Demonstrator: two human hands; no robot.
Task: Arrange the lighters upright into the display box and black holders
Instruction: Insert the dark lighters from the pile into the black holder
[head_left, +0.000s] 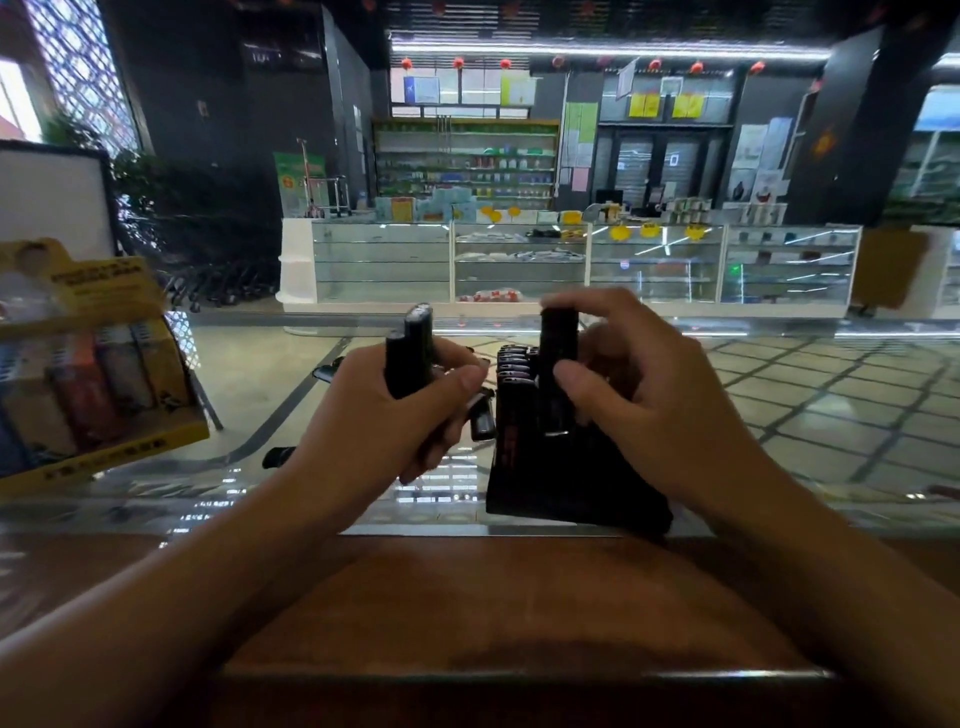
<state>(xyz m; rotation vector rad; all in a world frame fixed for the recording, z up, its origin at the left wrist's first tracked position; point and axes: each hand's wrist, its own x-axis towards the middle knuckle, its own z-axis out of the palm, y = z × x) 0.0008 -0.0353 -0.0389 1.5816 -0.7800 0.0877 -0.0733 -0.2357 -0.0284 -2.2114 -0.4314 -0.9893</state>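
Observation:
A black holder (571, 478) stands on the glass counter with a row of dark lighters (514, 364) upright in its far part. My right hand (644, 400) pinches one black lighter (558, 364) upright, its lower end down at the holder's slots. My left hand (384, 421) grips a bunch of black lighters (410, 348) just left of the holder, their tops sticking up above my fist. Loose black lighters (483, 421) lie on the glass behind my left hand. A yellow display box (130, 447) with coloured lighters (83, 389) upright in it stands at the far left.
The glass counter top (779, 431) runs across the view, with a wooden ledge (493, 597) on my side. One more dark lighter (278, 456) lies on the glass left of my left wrist. Shop shelves and glass cabinets fill the background.

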